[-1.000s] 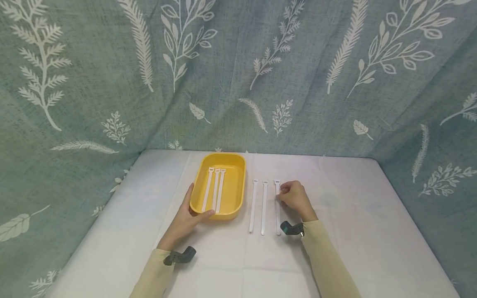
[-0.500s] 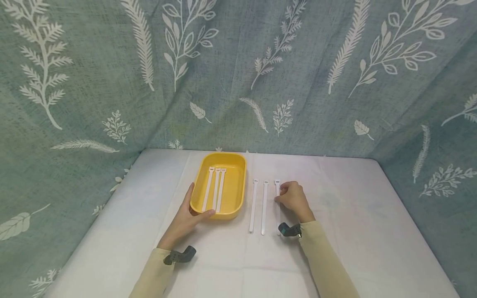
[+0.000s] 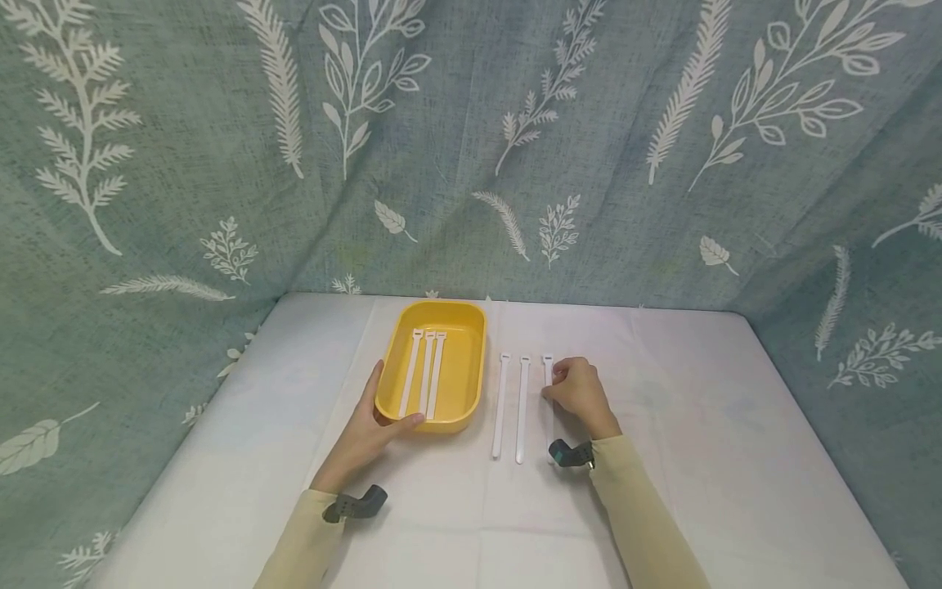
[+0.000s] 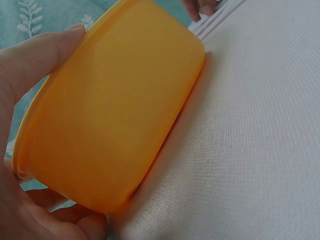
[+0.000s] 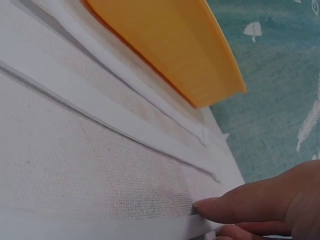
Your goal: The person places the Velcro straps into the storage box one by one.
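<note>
Rightmost white strap (image 3: 548, 372), lying on the surface at the right end of a row of three, to the right of the tray. The right hand (image 3: 581, 393) pinches it between thumb and finger just near of its head. For sound handling, the pinch is best kept close to the head, the strap raised level without twisting, and its neighbour left undisturbed. Its long axis runs near to far, almost straight; the slotted head points far, and the tail, partly hidden by the wrist camera (image 3: 570, 452), points near. The middle strap (image 3: 522, 409) and left strap (image 3: 500, 409) lie likewise, tails slanting slightly left. Beyond them to the left stands the yellow tray (image 3: 456, 424), its long axis also near to far, holding three straps (image 3: 427, 375), heads far. The left hand (image 3: 371, 429) grips its near left corner; this steadying should help.
</note>
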A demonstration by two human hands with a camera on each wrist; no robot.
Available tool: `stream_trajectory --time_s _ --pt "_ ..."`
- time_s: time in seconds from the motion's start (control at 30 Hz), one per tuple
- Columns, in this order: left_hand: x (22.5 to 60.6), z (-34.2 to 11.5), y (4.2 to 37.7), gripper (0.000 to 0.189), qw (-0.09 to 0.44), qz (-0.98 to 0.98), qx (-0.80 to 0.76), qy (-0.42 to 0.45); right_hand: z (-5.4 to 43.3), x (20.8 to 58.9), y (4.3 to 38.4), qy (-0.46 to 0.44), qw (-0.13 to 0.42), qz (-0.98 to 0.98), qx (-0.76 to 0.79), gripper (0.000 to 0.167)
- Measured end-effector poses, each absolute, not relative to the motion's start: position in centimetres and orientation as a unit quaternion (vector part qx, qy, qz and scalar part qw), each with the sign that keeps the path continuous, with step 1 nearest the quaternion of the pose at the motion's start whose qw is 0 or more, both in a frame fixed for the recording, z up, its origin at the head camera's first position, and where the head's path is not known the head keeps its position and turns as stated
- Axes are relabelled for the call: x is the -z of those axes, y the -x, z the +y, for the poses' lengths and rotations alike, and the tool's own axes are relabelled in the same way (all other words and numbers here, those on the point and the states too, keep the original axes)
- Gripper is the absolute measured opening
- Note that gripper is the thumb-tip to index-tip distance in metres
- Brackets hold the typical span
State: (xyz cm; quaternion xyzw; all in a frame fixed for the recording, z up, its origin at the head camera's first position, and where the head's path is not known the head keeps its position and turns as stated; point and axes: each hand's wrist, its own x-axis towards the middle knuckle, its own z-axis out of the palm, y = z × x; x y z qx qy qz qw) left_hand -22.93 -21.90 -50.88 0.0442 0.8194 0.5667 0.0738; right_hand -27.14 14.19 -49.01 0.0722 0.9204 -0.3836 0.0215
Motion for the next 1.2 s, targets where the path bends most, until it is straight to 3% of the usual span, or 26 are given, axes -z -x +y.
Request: stream_trajectory --time_s 0.53,0.97,1.2 --pt "50.68 -21.86 22.89 0.124 0.072 0.829 -0.552 -0.045 14.06 48.85 27.13 -0.08 0.024 0.923 0.375 0.045" --pt "50.93 -21.88 22.98 0.123 0.072 0.835 -0.545 -0.039 14.08 49.07 27.42 -0.087 0.024 0.92 0.382 0.026" --pt "50.87 -21.86 23.08 0.122 0.073 0.835 -0.544 -0.039 14.23 48.91 27.52 -0.094 0.036 0.919 0.382 0.024"
